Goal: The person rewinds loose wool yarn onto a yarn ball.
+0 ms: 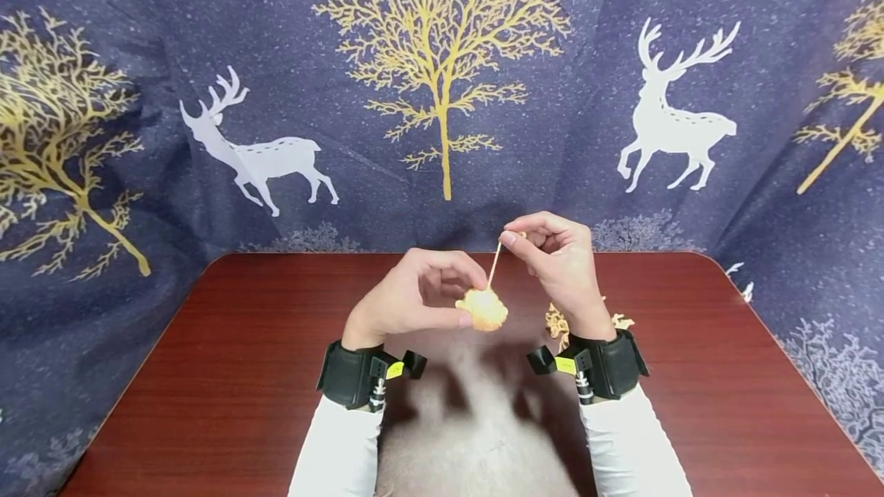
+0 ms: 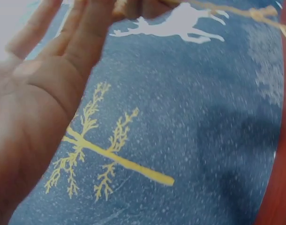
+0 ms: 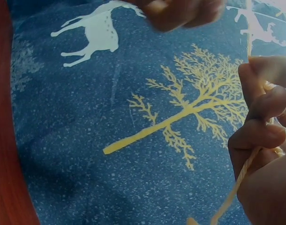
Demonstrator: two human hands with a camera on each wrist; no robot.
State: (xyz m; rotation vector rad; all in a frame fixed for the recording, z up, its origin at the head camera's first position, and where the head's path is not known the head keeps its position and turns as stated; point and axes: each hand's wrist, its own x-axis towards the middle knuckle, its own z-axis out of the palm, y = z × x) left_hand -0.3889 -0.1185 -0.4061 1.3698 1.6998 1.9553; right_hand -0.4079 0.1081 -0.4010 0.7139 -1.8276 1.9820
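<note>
Now | left fingers (image 1: pixel 459 263) pinch yellow piece (image 1: pixel 485 310) | right fingers (image 1: pixel 528 222) pinch cord (image 1: pixel 494 267) above it

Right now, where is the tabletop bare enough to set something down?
The table is bare left of the left sleeve, out to its edge, and right of the right sleeve. Crowded: the middle, where the left grip holds a yellow bundle and the right grip pinches a strand, with loose cord near the right wristband.
</note>
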